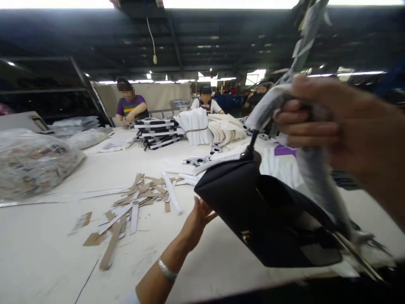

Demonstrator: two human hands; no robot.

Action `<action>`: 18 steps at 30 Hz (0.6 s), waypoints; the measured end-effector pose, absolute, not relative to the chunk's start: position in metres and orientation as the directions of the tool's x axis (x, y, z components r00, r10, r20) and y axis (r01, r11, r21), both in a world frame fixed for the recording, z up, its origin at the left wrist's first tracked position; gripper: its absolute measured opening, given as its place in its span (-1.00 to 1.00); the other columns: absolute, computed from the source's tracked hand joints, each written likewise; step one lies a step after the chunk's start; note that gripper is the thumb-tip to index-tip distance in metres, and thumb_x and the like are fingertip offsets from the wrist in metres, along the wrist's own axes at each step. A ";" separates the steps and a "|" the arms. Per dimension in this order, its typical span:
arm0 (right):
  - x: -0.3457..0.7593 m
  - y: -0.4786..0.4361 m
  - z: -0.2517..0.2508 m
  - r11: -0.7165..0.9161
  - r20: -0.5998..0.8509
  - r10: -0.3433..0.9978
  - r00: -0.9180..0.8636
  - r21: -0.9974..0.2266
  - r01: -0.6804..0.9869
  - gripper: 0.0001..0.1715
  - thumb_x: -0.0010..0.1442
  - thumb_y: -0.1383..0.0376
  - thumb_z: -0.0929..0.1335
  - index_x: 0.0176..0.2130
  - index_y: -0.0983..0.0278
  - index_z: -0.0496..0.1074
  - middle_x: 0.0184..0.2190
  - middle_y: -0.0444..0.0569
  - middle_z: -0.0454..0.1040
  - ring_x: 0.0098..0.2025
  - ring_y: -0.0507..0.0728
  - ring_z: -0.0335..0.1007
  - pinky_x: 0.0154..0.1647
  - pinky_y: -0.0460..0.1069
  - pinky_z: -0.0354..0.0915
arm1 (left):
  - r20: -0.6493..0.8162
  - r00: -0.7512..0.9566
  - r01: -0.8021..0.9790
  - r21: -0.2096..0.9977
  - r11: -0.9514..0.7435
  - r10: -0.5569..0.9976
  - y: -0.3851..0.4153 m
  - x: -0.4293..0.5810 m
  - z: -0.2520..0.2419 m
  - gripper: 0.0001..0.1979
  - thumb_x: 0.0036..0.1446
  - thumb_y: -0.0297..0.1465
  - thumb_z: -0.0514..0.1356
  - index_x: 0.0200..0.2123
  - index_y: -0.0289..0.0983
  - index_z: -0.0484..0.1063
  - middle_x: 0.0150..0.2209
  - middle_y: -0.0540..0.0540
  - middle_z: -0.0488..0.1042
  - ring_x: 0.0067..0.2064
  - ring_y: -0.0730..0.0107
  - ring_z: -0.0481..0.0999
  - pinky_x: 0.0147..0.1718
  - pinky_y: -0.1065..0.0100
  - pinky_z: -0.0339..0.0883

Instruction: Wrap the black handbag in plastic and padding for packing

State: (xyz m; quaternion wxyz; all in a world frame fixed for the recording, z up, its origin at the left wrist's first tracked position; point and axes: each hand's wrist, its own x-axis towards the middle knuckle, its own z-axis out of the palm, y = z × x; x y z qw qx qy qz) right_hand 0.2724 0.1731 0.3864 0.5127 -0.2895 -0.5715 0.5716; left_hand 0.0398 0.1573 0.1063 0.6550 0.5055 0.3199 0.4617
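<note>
A black handbag (pixel 234 202) with a small gold clasp hangs tilted above the white table, its opening facing right. My right hand (pixel 316 114), blurred, is closed around the bag's handle (pixel 268 105), which is wrapped in pale protective material. Under the bag's lower left corner is my left hand (pixel 199 217), its thumb and fingers against the bag's edge. A silvery band circles the left wrist. Part of the left fingers is hidden behind the bag.
Cardboard strips (pixel 139 202) and a white roll (pixel 171 192) lie left of the bag. A clear plastic sack (pixel 38 164) stands far left. Stacked black-and-white pieces (pixel 158 133) and a tied white bundle (pixel 194 126) are further back. Co-workers (pixel 133 103) are across the table.
</note>
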 end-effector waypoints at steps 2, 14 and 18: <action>0.245 0.152 0.382 0.125 0.210 0.944 -0.256 -0.942 -0.311 -0.71 0.44 0.24 0.24 -0.33 0.30 0.32 -0.45 -0.20 0.25 -0.70 -0.26 0.01 -0.79 -0.36 -0.01 | 0.045 0.337 -0.475 0.871 0.128 0.941 0.122 0.033 0.108 -0.17 0.19 0.25 -0.27 0.39 -0.04 -0.03 0.36 -0.19 0.18 0.35 -0.01 0.19 0.25 -0.10 0.12; 0.137 0.124 0.346 0.081 0.090 0.798 -0.596 -0.996 -0.043 -0.65 0.38 0.14 0.31 -0.30 0.39 0.33 -0.43 -0.20 0.28 -0.68 -0.23 -0.18 -0.79 -0.29 -0.12 | -0.066 0.244 -0.706 0.672 0.224 0.968 -0.018 -0.021 0.071 -0.03 0.09 -0.02 0.29 0.40 0.09 -0.23 0.40 -0.12 0.11 0.36 -0.08 0.17 0.26 -0.03 0.17; 0.094 0.150 0.333 0.360 0.133 0.713 -0.689 -0.912 0.196 -0.44 0.43 0.00 0.15 -0.36 0.36 0.35 -0.55 -0.25 0.22 -0.69 -0.17 -0.24 -0.75 -0.20 -0.15 | -0.158 0.282 -0.708 0.631 0.316 0.946 -0.067 -0.058 0.042 0.18 0.04 0.01 0.34 0.33 0.21 -0.62 0.43 -0.10 0.01 0.37 0.00 0.17 0.24 -0.01 0.17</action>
